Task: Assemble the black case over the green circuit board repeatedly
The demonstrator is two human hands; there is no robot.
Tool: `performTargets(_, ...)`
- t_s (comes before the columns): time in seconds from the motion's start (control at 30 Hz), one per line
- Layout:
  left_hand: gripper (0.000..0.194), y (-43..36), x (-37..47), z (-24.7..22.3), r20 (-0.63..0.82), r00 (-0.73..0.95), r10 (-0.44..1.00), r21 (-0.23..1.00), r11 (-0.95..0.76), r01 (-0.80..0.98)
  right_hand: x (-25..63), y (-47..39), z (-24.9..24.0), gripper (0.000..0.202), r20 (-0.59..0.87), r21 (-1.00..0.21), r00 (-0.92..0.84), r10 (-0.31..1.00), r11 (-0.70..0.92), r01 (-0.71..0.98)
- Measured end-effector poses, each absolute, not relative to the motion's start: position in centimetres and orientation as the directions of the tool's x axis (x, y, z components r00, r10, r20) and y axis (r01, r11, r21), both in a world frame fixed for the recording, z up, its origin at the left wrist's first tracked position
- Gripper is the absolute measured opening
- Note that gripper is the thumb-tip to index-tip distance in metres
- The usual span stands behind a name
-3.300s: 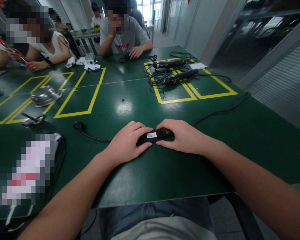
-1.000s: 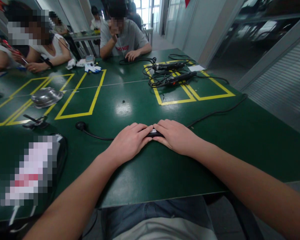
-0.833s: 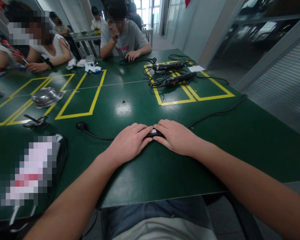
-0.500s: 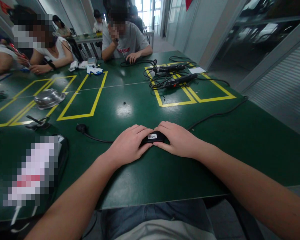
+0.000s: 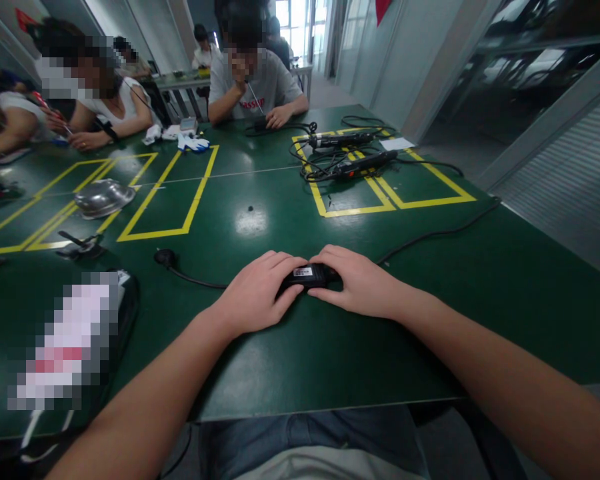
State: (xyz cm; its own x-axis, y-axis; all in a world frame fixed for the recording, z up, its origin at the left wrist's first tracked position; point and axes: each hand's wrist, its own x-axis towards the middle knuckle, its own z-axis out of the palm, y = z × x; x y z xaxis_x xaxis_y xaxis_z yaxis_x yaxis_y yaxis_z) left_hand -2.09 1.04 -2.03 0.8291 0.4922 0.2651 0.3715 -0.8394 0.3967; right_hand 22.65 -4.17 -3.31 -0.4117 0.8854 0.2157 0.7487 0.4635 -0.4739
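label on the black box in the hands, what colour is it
The label is white with dark print, in the head view.

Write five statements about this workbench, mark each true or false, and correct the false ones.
1. The left hand and right hand are both around the black box. True.
2. The plug lies to the right of the right hand. False: the plug lies to the left of the left hand.
3. The black box bears a white label. True.
4. The metal bowl is tucked under the glove. False: the metal bowl sits apart from the glove.
5. The table is green. True.
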Motion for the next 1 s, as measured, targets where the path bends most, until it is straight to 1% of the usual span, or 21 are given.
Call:
performTargets(0.07, 0.031, 1.2, -2.2, -2.0, 0.282, 0.807, 0.518, 0.406, -0.827, 0.389, 22.6, -4.2, -3.3, 0.035, 0.223, -0.485, -0.399, 0.89, 0.456, 0.746)
performTargets(0.13, 0.031, 1.5, -2.3, -2.1, 0.308, 0.762, 0.569, 0.407, -0.803, 0.435, 22.6, -4.2, -3.4, 0.044, 0.228, -0.507, -0.373, 0.899, 0.437, 0.743)
performTargets(0.2, 0.032, 1.9, -2.4, -2.2, 0.341, 0.689, 0.64, 0.404, -0.761, 0.507, 22.7, -4.2, -3.5, 0.055, 0.225, -0.534, -0.341, 0.913, 0.408, 0.74)
performTargets(0.27, 0.033, 2.3, -2.5, -2.4, 0.372, 0.602, 0.707, 0.407, -0.707, 0.578, 22.8, -4.3, -3.5, 0.06, 0.212, -0.553, -0.318, 0.924, 0.381, 0.741)
performTargets(0.3, 0.033, 2.6, -2.6, -2.5, 0.384, 0.562, 0.732, 0.409, -0.681, 0.607, 22.9, -4.3, -3.4, 0.057, 0.207, -0.555, -0.315, 0.926, 0.376, 0.742)
performTargets(0.37, 0.035, 3.1, -2.7, -2.7, 0.399, 0.511, 0.761, 0.406, -0.646, 0.646, 23.0, -4.4, -3.2, 0.043, 0.204, -0.545, -0.328, 0.923, 0.385, 0.745)
performTargets(0.43, 0.037, 3.6, -2.9, -2.8, 0.394, 0.503, 0.769, 0.402, -0.636, 0.658, 23.2, -4.5, -2.9, 0.027, 0.206, -0.528, -0.352, 0.913, 0.407, 0.745)
performTargets(0.5, 0.037, 4.0, -3.1, -3.1, 0.373, 0.519, 0.769, 0.408, -0.639, 0.653, 23.3, -4.5, -2.6, 0.018, 0.207, -0.517, -0.371, 0.905, 0.423, 0.744)
performTargets(0.77, 0.039, 4.6, -3.1, -3.5, 0.236, 0.55, 0.801, 0.426, -0.594, 0.683, 23.5, -4.5, -2.3, 0.014, 0.198, -0.494, -0.386, 0.901, 0.431, 0.755)
performTargets(1.0, 0.037, 4.9, -3.4, -4.0, 0.272, 0.561, 0.782, 0.409, -0.621, 0.668, 23.5, -4.5, -2.2, 0.012, 0.192, -0.504, -0.391, 0.9, 0.432, 0.748)
